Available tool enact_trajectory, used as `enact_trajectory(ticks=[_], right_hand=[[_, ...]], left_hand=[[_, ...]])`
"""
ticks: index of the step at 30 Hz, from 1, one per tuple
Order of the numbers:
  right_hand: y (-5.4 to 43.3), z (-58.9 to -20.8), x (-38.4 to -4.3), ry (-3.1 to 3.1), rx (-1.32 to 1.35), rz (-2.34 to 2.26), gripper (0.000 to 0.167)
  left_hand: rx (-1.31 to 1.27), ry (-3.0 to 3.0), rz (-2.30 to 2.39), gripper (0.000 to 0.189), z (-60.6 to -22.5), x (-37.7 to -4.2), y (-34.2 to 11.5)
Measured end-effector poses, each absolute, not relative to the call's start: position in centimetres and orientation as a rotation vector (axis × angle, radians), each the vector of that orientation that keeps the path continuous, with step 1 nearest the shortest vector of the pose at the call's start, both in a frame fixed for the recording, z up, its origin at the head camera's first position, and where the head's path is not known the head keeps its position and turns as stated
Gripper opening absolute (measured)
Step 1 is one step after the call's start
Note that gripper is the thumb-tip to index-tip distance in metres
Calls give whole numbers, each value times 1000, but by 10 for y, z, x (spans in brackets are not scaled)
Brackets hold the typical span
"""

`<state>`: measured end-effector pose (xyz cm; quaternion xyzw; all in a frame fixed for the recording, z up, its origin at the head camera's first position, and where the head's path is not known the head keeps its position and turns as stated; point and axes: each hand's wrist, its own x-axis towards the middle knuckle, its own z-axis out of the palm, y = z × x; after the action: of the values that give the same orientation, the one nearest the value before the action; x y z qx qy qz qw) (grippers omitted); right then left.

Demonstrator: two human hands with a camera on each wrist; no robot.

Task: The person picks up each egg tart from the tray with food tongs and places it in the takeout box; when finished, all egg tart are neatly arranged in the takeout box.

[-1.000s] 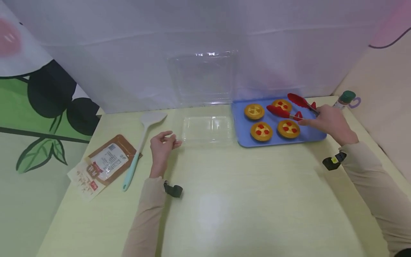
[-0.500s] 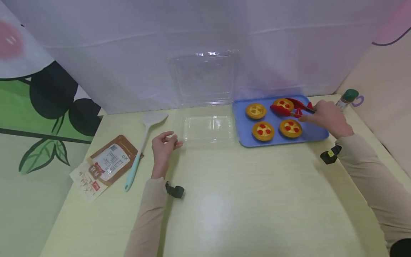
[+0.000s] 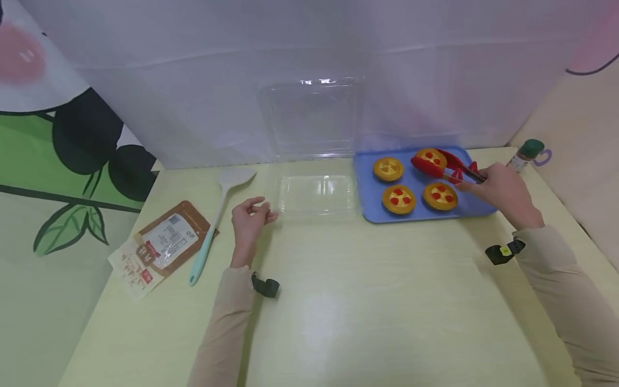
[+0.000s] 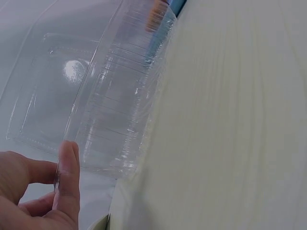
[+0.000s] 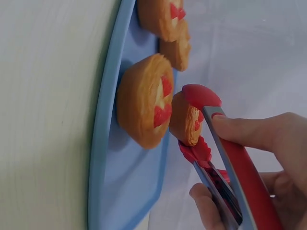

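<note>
My right hand (image 3: 510,193) holds red-headed tongs (image 5: 240,167), gripping their handles. The two red heads sit on either side of the back right egg tart (image 5: 183,120), which has red fruit pieces on top. Three other tarts lie on the blue tray (image 3: 367,203): a plain yellow tart (image 3: 388,170) at the back left and two red-topped tarts, front left (image 3: 398,200) and front right (image 3: 440,196). My left hand (image 3: 249,223) pinches the edge of a clear plastic container (image 4: 108,105) between thumb and fingers. Its lid (image 3: 309,118) stands raised against the cloth behind.
Left of the left hand lies a white spatula (image 3: 224,185) with a mint handle. Beside it is a brown food pouch (image 3: 169,242) with a white label. A green-capped bottle (image 3: 524,153) stands at the back right. A pale cloth (image 3: 193,107) hangs behind the table.
The tongs have come down from above the tray, and their heads now sit around the back right tart. The left hand keeps its hold on the container.
</note>
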<state>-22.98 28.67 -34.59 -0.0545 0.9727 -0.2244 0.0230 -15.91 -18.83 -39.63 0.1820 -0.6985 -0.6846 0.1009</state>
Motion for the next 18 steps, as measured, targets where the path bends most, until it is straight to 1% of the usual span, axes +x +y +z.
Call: enact_trajectory(ticks=[9, 11, 15, 18], right_hand=[[285, -341, -208, 3061, -238, -758, 48], [281, -338, -204, 3044, -247, -772, 51], [270, -332, -197, 2990, -268, -796, 64], [260, -328, -193, 2945, -292, -821, 71]], left_hand=[[547, -2053, -2023, 33, -397, -162, -187], [545, -2051, -2024, 33, -397, -163, -187], [550, -2053, -2019, 33, -397, -164, -186], [555, -2049, -2020, 32, -397, -165, -185]])
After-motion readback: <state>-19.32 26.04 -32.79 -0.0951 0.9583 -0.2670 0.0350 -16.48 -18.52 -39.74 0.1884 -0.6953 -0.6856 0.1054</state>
